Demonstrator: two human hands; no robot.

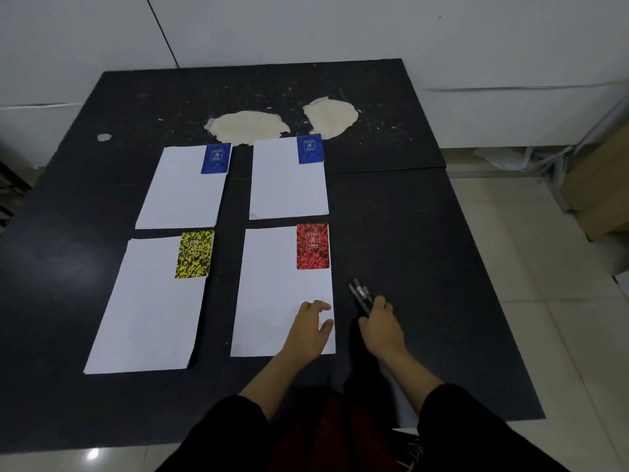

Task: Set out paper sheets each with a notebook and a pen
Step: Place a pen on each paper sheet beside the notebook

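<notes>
Four paper sheets [284, 301] in 2x2 grid on black table [425, 233], one notebook on top-right corner of each.

Far row: two blue notebooks [215, 159]. Near row: yellow notebook [194, 254] left, red notebook [312, 246] right. Left hand [311, 327] flat on near-right sheet's lower right edge, fingers spread, holding nothing. Right hand [381, 323] just beside that sheet twd table's right edge, closed round bundle of dark pens [360, 294]; pen count unclear.

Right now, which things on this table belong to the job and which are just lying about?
Job: four paper sheets; blue notebooks; yellow notebook; red notebook; pens in right hand.
Lying about: torn patches on table.
</notes>
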